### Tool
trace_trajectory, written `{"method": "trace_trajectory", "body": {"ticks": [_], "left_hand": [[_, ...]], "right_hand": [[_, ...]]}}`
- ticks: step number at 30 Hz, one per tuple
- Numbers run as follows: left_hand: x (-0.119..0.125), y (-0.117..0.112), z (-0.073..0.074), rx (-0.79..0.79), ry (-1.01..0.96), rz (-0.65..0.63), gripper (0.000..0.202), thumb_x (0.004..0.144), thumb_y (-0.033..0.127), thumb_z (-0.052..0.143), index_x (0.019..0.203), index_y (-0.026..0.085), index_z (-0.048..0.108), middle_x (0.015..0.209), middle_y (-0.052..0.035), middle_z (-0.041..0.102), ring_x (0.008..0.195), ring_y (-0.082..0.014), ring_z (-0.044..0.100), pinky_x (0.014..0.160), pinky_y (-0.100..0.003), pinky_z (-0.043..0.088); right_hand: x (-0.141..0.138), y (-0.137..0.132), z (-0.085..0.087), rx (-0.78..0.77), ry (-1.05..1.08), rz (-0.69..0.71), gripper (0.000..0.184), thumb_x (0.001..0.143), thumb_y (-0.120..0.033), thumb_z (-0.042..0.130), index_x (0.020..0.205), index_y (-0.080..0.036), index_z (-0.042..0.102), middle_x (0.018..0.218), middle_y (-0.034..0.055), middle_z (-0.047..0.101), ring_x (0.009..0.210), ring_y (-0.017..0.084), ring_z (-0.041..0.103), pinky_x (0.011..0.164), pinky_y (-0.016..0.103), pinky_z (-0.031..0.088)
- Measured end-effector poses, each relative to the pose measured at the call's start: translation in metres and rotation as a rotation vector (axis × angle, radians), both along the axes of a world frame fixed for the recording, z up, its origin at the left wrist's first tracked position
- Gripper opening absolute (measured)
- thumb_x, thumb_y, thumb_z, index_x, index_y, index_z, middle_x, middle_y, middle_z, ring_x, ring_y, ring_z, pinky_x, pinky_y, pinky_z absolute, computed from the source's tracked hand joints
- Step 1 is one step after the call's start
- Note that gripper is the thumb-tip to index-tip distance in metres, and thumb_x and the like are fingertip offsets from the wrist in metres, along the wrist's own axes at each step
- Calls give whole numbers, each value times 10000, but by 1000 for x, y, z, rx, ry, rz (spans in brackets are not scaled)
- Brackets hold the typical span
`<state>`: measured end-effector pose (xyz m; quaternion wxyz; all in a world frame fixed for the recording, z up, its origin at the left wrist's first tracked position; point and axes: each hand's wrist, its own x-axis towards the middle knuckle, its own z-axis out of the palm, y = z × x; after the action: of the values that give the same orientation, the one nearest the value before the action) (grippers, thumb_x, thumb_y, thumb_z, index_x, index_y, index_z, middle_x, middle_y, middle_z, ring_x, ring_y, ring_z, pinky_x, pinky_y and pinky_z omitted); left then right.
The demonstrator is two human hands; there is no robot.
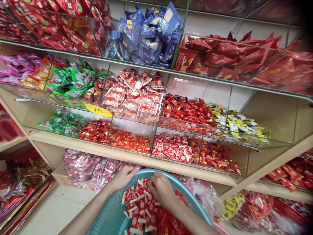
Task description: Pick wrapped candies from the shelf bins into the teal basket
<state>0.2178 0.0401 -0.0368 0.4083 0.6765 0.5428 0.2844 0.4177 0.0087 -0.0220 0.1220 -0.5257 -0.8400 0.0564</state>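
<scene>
A teal plastic basket sits in front of me at the bottom of the head view. My left hand is closed on its far left rim, with some fingers hidden. Inside it are red-and-white wrapped candies and larger red packets. My right hand reaches over the basket with its fingers curled tight, just inside the far rim and right beside the candies. What those fingers hold, if anything, is hidden.
Wooden shelves with clear dividers rise ahead, holding red-and-white candies, orange packets and blue packets. A yellow price tag reads 15. Bagged candies lie under the lowest shelf, above the tiled floor.
</scene>
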Motion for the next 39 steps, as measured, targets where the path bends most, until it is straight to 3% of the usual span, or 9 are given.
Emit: {"method": "trace_trajectory", "body": {"ticks": [5, 12, 16, 24, 33, 39], "left_hand": [[1, 0, 1, -14, -20, 11, 566, 761, 644, 378, 586, 139, 563, 495, 41, 427, 500, -107, 344, 481, -209, 220], [2, -2, 4, -9, -62, -5, 591, 749, 653, 371, 637, 129, 622, 518, 23, 500, 527, -129, 397, 511, -222, 269], [1, -2, 4, -11, -40, -11, 565, 768, 630, 376, 619, 133, 600, 521, 29, 483, 520, -121, 378, 506, -219, 255], [1, -2, 6, -1, -30, -24, 522, 791, 602, 377, 548, 152, 479, 502, 62, 329, 508, -93, 291, 481, -207, 206], [0, -2, 4, -21, -28, 13, 596, 745, 666, 377, 607, 131, 601, 519, 25, 481, 516, -121, 366, 502, -214, 253], [0, 0, 3, -22, -11, 0, 581, 771, 634, 374, 630, 125, 613, 528, 28, 478, 525, -121, 374, 507, -213, 252]], "right_hand": [[5, 0, 8, 10, 81, 12, 125, 817, -242, 538, 707, -194, 571, 824, 13, 583, 804, 152, 521, 698, 245, 352], [39, 13, 53, 163, 207, -17, 156, 845, -260, 514, 714, -194, 568, 767, 20, 551, 781, 163, 500, 681, 257, 361], [63, 30, 69, 249, 195, -70, 162, 849, -241, 492, 722, -184, 575, 759, 33, 542, 761, 170, 494, 670, 263, 363], [75, 59, 74, 255, 108, -132, 165, 841, -256, 503, 752, -179, 619, 768, 38, 548, 788, 169, 511, 692, 247, 364], [68, 73, 75, 168, 27, -109, 215, 832, -299, 528, 702, -178, 649, 740, 43, 572, 737, 154, 534, 637, 235, 347], [65, 67, 78, 333, -170, -60, 231, 868, -207, 452, 702, -172, 609, 762, 55, 547, 761, 171, 486, 660, 269, 318]]}}
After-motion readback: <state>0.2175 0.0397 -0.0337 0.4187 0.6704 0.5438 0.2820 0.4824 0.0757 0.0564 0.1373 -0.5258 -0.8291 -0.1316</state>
